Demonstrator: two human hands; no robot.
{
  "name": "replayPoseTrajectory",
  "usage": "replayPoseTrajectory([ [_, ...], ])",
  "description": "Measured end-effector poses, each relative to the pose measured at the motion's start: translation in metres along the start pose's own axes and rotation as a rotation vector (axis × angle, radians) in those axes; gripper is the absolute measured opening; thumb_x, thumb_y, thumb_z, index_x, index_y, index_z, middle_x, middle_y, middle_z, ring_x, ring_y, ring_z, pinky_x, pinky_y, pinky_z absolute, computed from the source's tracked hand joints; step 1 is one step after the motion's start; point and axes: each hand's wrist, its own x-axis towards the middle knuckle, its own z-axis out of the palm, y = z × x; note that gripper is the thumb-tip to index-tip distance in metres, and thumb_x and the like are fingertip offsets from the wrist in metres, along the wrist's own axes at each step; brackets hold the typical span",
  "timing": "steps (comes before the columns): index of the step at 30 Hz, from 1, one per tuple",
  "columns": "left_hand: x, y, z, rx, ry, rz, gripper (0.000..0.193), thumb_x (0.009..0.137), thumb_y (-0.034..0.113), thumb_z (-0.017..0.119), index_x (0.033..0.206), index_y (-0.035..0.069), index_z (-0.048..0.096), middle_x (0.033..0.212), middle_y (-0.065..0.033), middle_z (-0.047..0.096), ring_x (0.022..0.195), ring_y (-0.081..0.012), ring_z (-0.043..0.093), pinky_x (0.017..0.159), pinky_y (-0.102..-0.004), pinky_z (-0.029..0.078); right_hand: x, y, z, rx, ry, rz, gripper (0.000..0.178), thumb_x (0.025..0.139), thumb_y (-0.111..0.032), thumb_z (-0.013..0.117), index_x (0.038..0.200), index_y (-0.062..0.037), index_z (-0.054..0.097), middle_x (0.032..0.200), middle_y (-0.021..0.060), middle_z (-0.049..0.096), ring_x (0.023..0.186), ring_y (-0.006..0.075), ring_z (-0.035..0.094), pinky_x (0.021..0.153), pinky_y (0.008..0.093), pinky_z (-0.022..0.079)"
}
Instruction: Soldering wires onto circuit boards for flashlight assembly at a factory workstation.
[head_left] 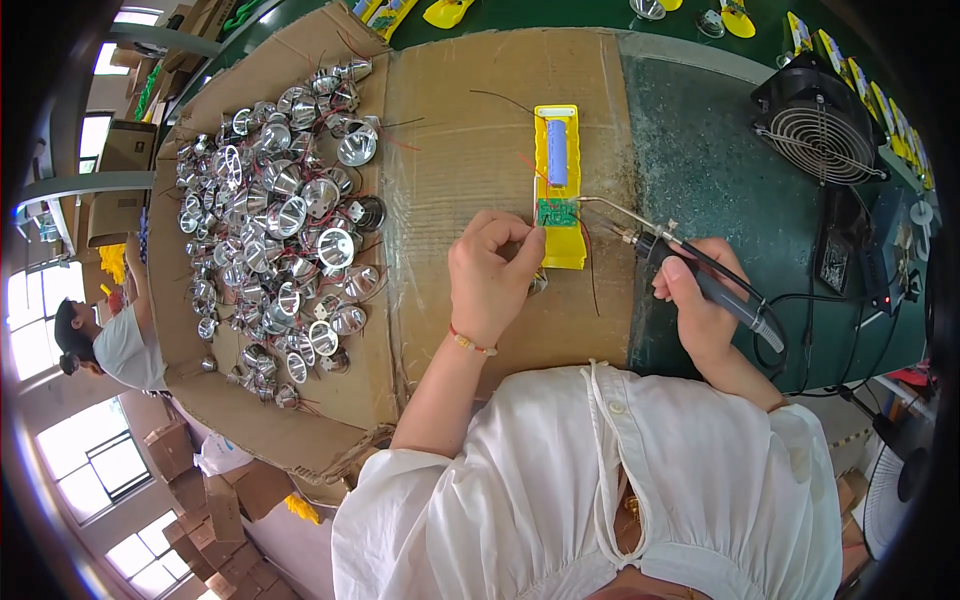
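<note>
A yellow plastic housing [567, 252] lies lengthwise on the cardboard in front of me. It holds a blue cylindrical battery cell [557, 153] and a small green circuit board [556, 212], with thin red and black wires around them. My left hand [490, 268] is closed in a pinch at the board's left edge; whatever is between the fingertips is too small to make out. Partly hidden beneath that hand is a silvery reflector cup [540, 282]. My right hand [703, 312] grips a soldering iron [712, 287], whose thin metal tip reaches the board's upper right corner.
On the left, a cardboard box [290, 432] holds many silvery reflector cups [285, 215] with wires. A fan with a round guard [822, 140] stands at the back right, near black cables [808, 345]. More yellow housings [880, 108] line the far edge. Another person [125, 340] is at far left.
</note>
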Motion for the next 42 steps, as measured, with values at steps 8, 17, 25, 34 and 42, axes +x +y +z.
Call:
replayPoseTrajectory([
  [8, 0.002, -0.001, 0.0, 0.024, -0.001, 0.017, 0.009, 0.075, 0.006, 0.065, 0.072, -0.002, 0.062, 0.076, -0.0072, 0.058, 0.055, -0.0121, 0.054, 0.051, -0.0242, 0.042, -0.001, 0.005, 0.006, -0.007, -0.06, -0.006, 0.013, 0.082, -0.007, 0.059, 0.087, 0.0008, 0.05, 0.067, 0.0088, 0.058, 0.056, 0.011, 0.055, 0.051, 0.023, 0.046],
  [17, 0.001, -0.002, 0.0, 0.013, 0.002, 0.015, 0.01, 0.075, 0.006, 0.065, 0.072, -0.003, 0.062, 0.076, -0.0074, 0.058, 0.056, -0.012, 0.055, 0.052, -0.0241, 0.043, 0.002, 0.005, 0.009, -0.08, -0.107, -0.036, 0.013, 0.081, -0.007, 0.061, 0.087, 0.0014, 0.051, 0.067, 0.0086, 0.059, 0.057, 0.0105, 0.056, 0.052, 0.0235, 0.047],
  [25, 0.002, -0.002, 0.0, 0.004, -0.005, -0.006, 0.01, 0.075, 0.006, 0.065, 0.072, -0.003, 0.062, 0.075, -0.0075, 0.058, 0.057, -0.0125, 0.055, 0.052, -0.0243, 0.043, -0.003, -0.002, 0.001, -0.001, 0.015, -0.038, 0.016, 0.079, -0.009, 0.065, 0.086, 0.0015, 0.054, 0.069, 0.0078, 0.061, 0.06, 0.0089, 0.057, 0.054, 0.0215, 0.046],
  [34, 0.001, 0.001, -0.001, 0.026, -0.006, -0.013, 0.01, 0.075, 0.006, 0.065, 0.073, -0.003, 0.062, 0.075, -0.0073, 0.058, 0.058, -0.0125, 0.055, 0.054, -0.0241, 0.044, -0.006, 0.004, -0.004, -0.028, -0.018, 0.004, 0.016, 0.08, -0.009, 0.064, 0.086, 0.0017, 0.054, 0.068, 0.0074, 0.061, 0.06, 0.0086, 0.056, 0.054, 0.0214, 0.045],
  [42, -0.004, -0.001, -0.002, -0.28, 0.082, 0.018, 0.009, 0.08, 0.006, 0.062, 0.078, -0.002, 0.064, 0.078, -0.0045, 0.057, 0.065, -0.0086, 0.053, 0.056, -0.0213, 0.042, -0.006, 0.002, -0.004, 0.009, -0.023, 0.001, 0.015, 0.079, -0.008, 0.064, 0.084, 0.0014, 0.054, 0.068, 0.0069, 0.061, 0.059, 0.0083, 0.056, 0.054, 0.0215, 0.046],
])
